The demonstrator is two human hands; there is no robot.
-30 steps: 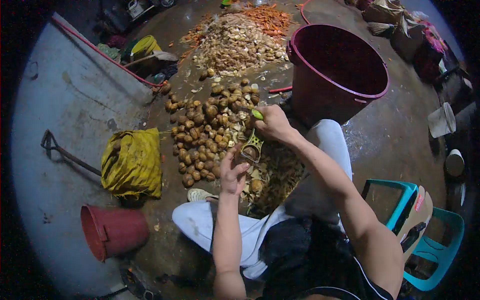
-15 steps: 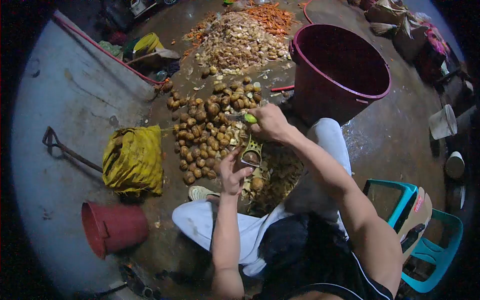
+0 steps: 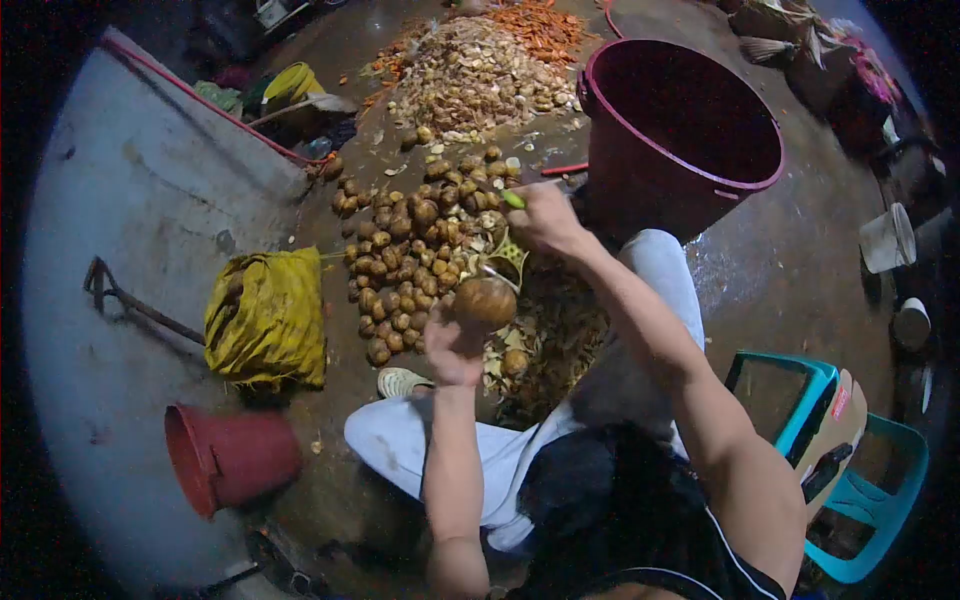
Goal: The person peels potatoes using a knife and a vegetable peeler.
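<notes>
My left hand (image 3: 455, 345), slightly blurred, grips a round brown root vegetable (image 3: 486, 304) from below and the left. Just above it is a yellow-green Y-shaped peeler (image 3: 510, 258), its metal blade end close to the vegetable's top; whether they touch I cannot tell. My right hand (image 3: 545, 215) is closed around the peeler and also a green handle (image 3: 513, 199), likely a knife's, pointing up and left. Beyond my hands lies a heap of brown root vegetables (image 3: 400, 250). Pale peelings (image 3: 550, 350) cover the floor between my legs, with a single root vegetable (image 3: 515, 362) on them.
A large maroon tub (image 3: 640, 170) stands ahead right. Farther off are a pale heap (image 3: 470, 80) and orange pieces (image 3: 540, 35). To the left are a yellow sack (image 3: 265, 320), a tipped red bucket (image 3: 240, 455) and a low wall (image 3: 170, 200). A teal chair (image 3: 870, 500) is at right.
My left hand has moved slightly down and left, and the root vegetable now shows more fully. The peeler has shifted up and its blade end has turned leftward. The right hand moved up slightly.
</notes>
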